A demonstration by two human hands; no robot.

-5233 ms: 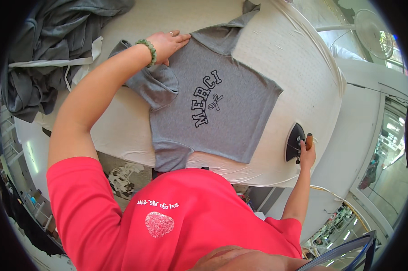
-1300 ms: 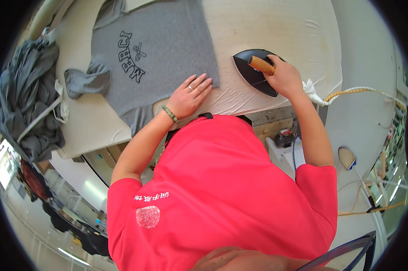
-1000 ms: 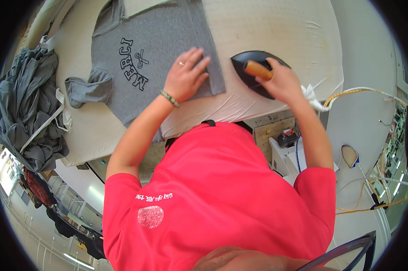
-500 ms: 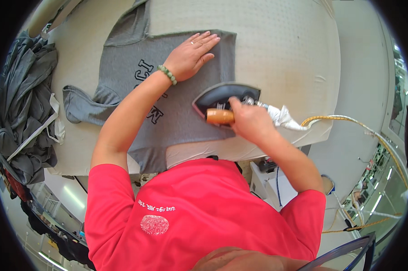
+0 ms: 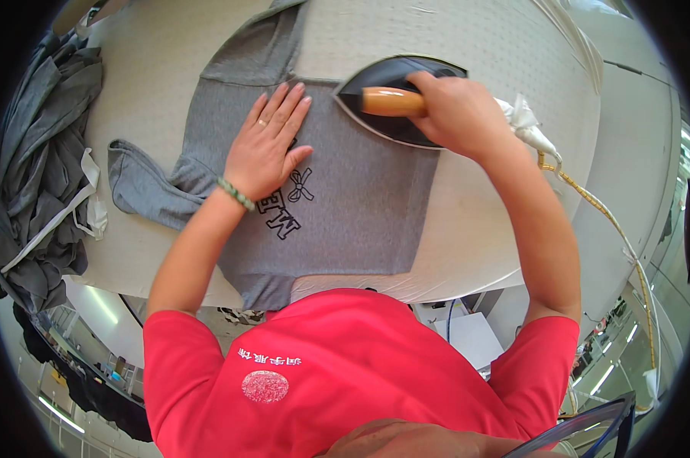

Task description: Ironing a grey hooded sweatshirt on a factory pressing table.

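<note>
A grey sweatshirt [image 5: 360,206] with black lettering lies spread on a padded, cream-covered ironing table [image 5: 482,229]. My left hand [image 5: 265,145] rests flat on its chest, fingers stretched out, covering part of the print. In my right hand [image 5: 463,111] is a steam iron [image 5: 398,76], gripped by its orange-brown handle. The iron sits over the far right part of the garment, its pointed tip toward the left. The sweatshirt's hood or sleeve [image 5: 257,46] reaches to the far edge, and one sleeve [image 5: 150,183] lies folded at the left.
A heap of grey garments [image 5: 47,153] is piled at the left, with a white strip [image 5: 58,214] across it. From the iron, a white-wrapped hose and a yellow cord [image 5: 601,202] run off to the right. A white box [image 5: 471,340] stands below the table's near edge.
The iron has moved away from me and to the right, from the garment's near part to its far edge. My left hand has slid left and nearer, over the print.
</note>
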